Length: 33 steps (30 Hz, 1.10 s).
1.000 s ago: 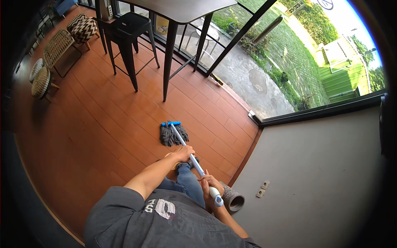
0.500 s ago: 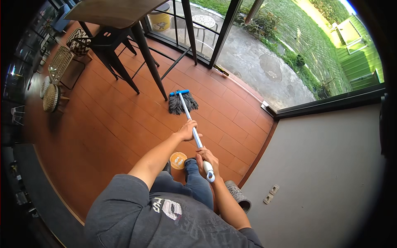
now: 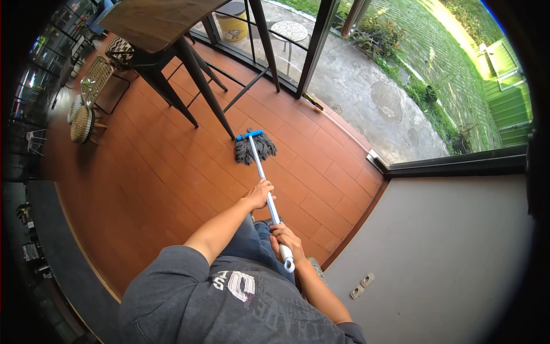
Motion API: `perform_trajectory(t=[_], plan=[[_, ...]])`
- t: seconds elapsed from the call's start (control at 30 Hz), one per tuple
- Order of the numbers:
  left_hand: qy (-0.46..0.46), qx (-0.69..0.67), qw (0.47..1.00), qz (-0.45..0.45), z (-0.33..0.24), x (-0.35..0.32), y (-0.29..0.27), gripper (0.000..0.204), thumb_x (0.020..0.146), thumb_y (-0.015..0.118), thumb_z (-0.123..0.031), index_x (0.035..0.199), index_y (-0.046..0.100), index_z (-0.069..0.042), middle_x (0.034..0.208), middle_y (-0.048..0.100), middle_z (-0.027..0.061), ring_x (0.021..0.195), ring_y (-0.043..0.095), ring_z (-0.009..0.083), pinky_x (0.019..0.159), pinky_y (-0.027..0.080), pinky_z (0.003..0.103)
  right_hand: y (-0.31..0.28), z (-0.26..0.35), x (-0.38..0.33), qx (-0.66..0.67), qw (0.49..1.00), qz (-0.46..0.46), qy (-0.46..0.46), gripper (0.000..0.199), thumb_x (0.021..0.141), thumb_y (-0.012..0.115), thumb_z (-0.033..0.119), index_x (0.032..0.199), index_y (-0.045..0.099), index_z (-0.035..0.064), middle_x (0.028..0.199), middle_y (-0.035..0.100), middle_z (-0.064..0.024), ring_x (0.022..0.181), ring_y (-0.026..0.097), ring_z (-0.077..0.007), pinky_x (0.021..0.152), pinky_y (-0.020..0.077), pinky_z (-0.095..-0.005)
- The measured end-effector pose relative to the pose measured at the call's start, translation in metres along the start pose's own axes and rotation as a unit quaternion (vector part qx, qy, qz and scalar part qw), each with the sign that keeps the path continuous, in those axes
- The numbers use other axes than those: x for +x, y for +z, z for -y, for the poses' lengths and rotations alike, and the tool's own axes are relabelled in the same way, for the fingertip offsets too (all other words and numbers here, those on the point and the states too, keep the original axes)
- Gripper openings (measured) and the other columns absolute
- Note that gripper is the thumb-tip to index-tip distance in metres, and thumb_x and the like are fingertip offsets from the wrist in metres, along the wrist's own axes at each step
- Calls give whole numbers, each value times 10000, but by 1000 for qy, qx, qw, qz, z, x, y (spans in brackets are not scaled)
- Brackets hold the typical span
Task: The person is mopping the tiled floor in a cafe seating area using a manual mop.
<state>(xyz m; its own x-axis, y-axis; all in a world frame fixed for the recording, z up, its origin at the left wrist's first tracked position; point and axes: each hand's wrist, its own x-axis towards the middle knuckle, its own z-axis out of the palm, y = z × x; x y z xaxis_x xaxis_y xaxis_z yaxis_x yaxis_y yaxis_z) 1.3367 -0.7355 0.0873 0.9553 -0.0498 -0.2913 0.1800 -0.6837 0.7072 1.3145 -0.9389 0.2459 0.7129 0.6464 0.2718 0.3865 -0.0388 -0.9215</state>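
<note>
A mop (image 3: 255, 149) with dark grey string strands and a blue head bar rests on the tiled floor, just right of a black table leg's foot. Its light shaft runs back toward my body. My left hand (image 3: 259, 195) is wrapped round the middle of the shaft. Lower down, near the white end grip with its hanging loop, my right hand (image 3: 287, 239) is closed round the handle. My legs show below the hands, partly hidden by my arms and shirt.
A tall wooden table (image 3: 152, 23) with black legs and a black metal stool (image 3: 157, 77) stand ahead left. Woven seats (image 3: 83, 124) are farther left. A grey wall (image 3: 435, 246) with sockets (image 3: 362, 285) rises at right. Glass panels and an opening to a concrete patio (image 3: 358, 94) lie ahead.
My hands and the mop handle have shifted slightly down in the view. My legs have moved, and the round floor sticker by my feet is now hidden. Both hands keep their grip.
</note>
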Motion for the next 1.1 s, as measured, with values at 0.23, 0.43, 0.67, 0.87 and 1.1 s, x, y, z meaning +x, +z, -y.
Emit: perform_trajectory(t=[0.23,0.43,0.67,0.87,1.1], plan=[[17,-15,999,-33,32,30,2,149,874,623,-173,875,530,-57,1136,541,134,1291,360,476,1007,399,516,-2,-31,23,19,999,9,-24,195,751,683,-81,714,519,17,788,580,-112,887,658,-296,923,505,-474],[-37,45,998,-24,70,87,-52,191,836,666,-140,848,503,-41,1269,510,169,1300,349,480,1031,380,496,23,-74,82,0,1000,4,-21,191,738,693,-71,750,525,17,808,598,-114,874,645,-287,929,508,-462],[28,22,999,24,29,81,-45,243,823,656,-225,783,505,-40,1179,532,172,1260,382,476,1077,328,501,-3,-38,75,-13,1000,-14,7,177,728,683,-84,739,539,18,764,597,-97,824,648,-267,920,510,-465],[112,-88,989,-33,-59,70,-20,320,871,641,-305,754,517,-34,938,555,155,1020,543,402,1115,284,523,-55,35,71,-26,994,-73,71,170,758,647,-91,707,528,19,726,598,-111,836,666,-282,973,464,-506],[130,-67,989,2,-36,124,-42,261,874,609,-239,736,537,-29,881,575,151,1023,543,394,1100,316,510,-48,-3,103,10,990,-139,21,169,775,567,-111,697,488,16,681,582,-123,789,679,-311,989,415,-592]])
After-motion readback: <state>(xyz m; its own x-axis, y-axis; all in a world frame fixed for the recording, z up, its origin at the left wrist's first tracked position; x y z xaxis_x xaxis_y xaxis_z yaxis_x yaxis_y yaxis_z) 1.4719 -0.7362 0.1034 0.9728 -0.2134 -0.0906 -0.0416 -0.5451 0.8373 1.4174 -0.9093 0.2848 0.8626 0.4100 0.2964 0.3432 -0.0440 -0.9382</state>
